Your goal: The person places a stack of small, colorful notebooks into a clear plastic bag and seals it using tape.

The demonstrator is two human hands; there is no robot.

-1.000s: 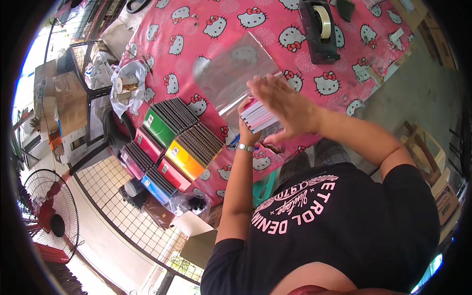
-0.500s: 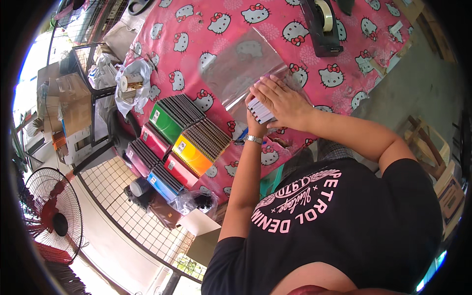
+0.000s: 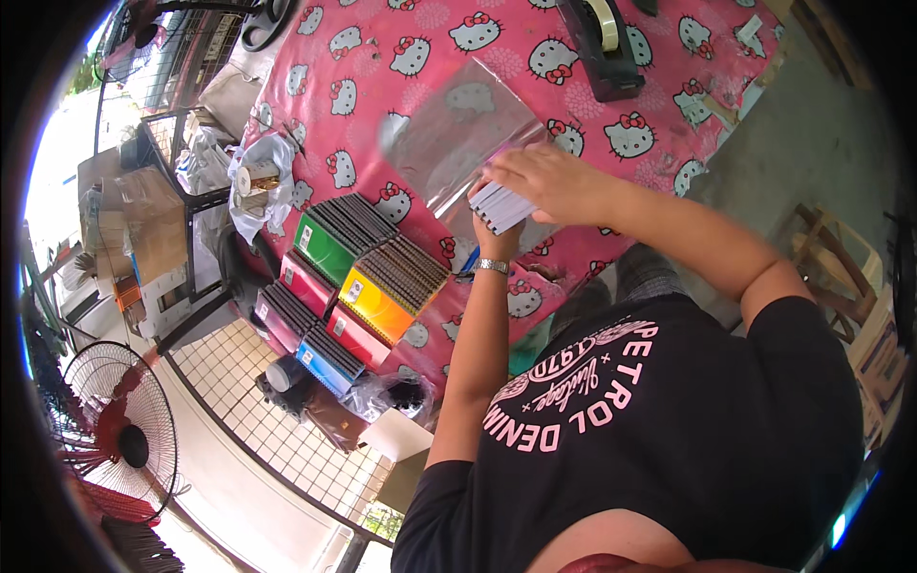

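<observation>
A pink cloth printed with white cartoon cats is covering the tabletop (image 3: pixel 382 38), and daylight is falling across it from the open side at the left. The left hand (image 3: pixel 499 229) is reaching up from below with its grip closing around a small stack of white booklets (image 3: pixel 503 205), while the right hand (image 3: pixel 549 181) is lying flat over the top of the same stack, fingers spread and pressing down. The stack is sitting at the near edge of a clear plastic sleeve (image 3: pixel 458 134) that is lying flat on the cloth. Left of the hands, rows of spiral notebooks (image 3: pixel 368 272) with green, orange, red and blue covers are standing packed side by side along the tabletop's edge. A black tape dispenser (image 3: pixel 602 43) is resting at the far side. Beyond the tabletop, a red standing fan (image 3: pixel 115 439) is standing on the pale floor beside a white wire grid panel (image 3: pixel 287 420), and cardboard boxes (image 3: pixel 143 220) are piling up on a metal rack.
</observation>
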